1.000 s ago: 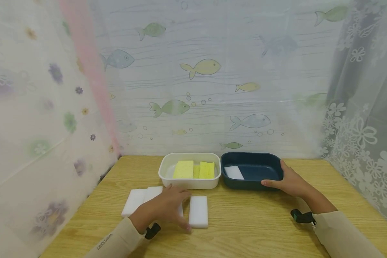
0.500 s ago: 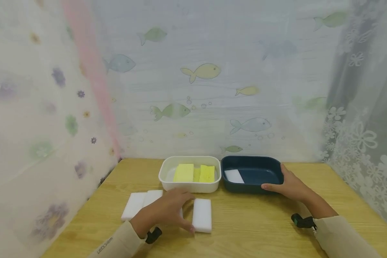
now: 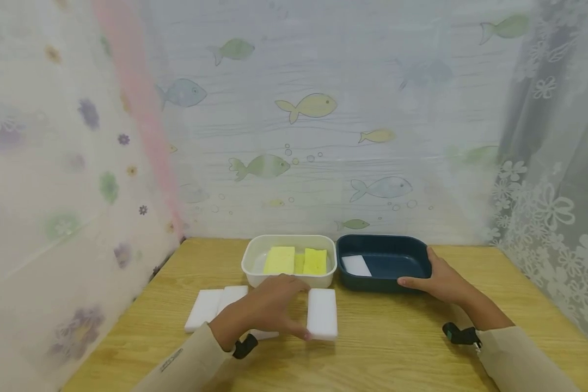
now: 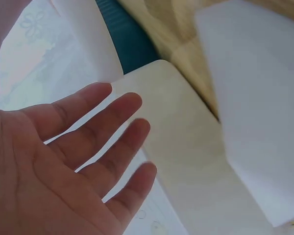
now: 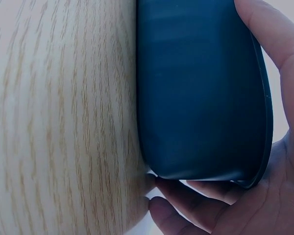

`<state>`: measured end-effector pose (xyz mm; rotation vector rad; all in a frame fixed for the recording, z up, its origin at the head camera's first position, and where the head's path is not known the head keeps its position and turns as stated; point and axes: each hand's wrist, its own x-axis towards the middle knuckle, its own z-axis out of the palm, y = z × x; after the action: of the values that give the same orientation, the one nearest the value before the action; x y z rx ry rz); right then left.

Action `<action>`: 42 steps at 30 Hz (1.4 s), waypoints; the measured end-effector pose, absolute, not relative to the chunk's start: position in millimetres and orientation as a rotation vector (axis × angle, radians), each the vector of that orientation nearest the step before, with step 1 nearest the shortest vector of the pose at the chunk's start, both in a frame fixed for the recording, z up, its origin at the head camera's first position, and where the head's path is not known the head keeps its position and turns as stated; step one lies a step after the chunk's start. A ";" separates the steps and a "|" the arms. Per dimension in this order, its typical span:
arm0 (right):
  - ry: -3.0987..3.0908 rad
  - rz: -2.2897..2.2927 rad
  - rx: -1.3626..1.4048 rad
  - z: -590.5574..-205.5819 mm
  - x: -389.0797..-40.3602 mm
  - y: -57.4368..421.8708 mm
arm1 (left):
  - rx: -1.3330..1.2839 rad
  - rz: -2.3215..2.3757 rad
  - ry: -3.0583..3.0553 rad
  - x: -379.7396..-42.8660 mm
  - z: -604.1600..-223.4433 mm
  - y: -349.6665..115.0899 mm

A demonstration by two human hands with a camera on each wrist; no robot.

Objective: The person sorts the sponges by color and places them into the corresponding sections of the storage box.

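My left hand [image 3: 267,310] pinches a white sponge [image 3: 322,314] by its left corners, fingertip at the far end and thumb at the near end, in front of the white container [image 3: 287,281]. In the left wrist view the other fingers are extended and the white sponge [image 4: 264,98] fills the right side. My right hand [image 3: 448,280] grips the right end of the navy container [image 3: 379,284], thumb over the front rim. The right wrist view shows its fingers wrapped round the end of the navy container [image 5: 201,98]. A flat white sponge [image 3: 356,265] lies inside at the left.
Several yellow sponges [image 3: 280,260] sit in the white container. On the wooden table [image 3: 387,354], white sponges [image 3: 204,310] lie at the left, one mostly hidden behind my left hand. A fish-print curtain [image 3: 323,136] stands behind both containers.
My left hand and the white sponge have moved right and a little away from me. The right hand stays on the navy container.
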<state>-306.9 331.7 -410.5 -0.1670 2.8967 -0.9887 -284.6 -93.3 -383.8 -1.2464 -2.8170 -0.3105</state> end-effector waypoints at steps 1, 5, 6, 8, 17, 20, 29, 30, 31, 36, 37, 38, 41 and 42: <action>2.898 -0.988 -0.166 -410.7 -306.9 331.9 | -1.241 -0.320 -2.817 -284.8 -381.9 -91.5; 2.908 -0.983 -0.172 -411.1 -307.4 332.4 | -1.218 -0.377 -2.810 -285.5 -375.1 -84.9; 2.910 -0.982 -0.174 -411.2 -307.7 332.5 | -1.218 -0.381 -2.797 -286.2 -373.4 -83.1; 2.912 -0.979 -0.169 -411.6 -308.0 332.6 | -1.216 -0.396 -2.779 -288.1 -370.9 -79.5; 2.914 -0.981 -0.173 -412.5 -307.9 332.7 | -1.147 -0.410 -2.739 -303.6 -364.9 -59.7; 2.911 -0.981 -0.168 -412.9 -308.0 333.0 | -1.107 -0.410 -2.739 -307.9 -364.0 -53.4; 2.925 -0.993 -0.178 -412.8 -308.7 332.7 | -1.024 -0.437 -2.690 -319.4 -361.2 -37.8; 2.928 -0.990 -0.176 -413.0 -308.9 332.8 | -1.020 -0.441 -2.687 -321.0 -360.6 -35.9; 2.930 -0.988 -0.172 -413.2 -309.0 332.8 | -1.018 -0.449 -2.684 -322.5 -359.8 -34.2; 2.924 -0.987 -0.162 -413.1 -308.7 332.6 | -1.009 -0.467 -2.685 -330.8 -356.3 -25.2; 2.922 -0.991 -0.162 -412.9 -308.4 332.4 | -1.003 -0.466 -2.691 -332.5 -355.6 -23.2; 2.919 -0.992 -0.165 -412.6 -308.2 332.2 | -0.998 -0.461 -2.698 -334.4 -355.2 -21.3; 2.920 -0.993 -0.169 -412.1 -308.1 331.5 | -0.975 -0.435 -2.722 -340.2 -354.3 -14.8; 2.924 -0.990 -0.173 -411.8 -308.2 331.2 | -0.972 -0.422 -2.726 -342.2 -354.2 -12.6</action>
<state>-308.2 331.2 -411.8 -0.1728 2.9238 -0.9904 -342.2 -12.6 -354.2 -0.9718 -2.7261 -0.4219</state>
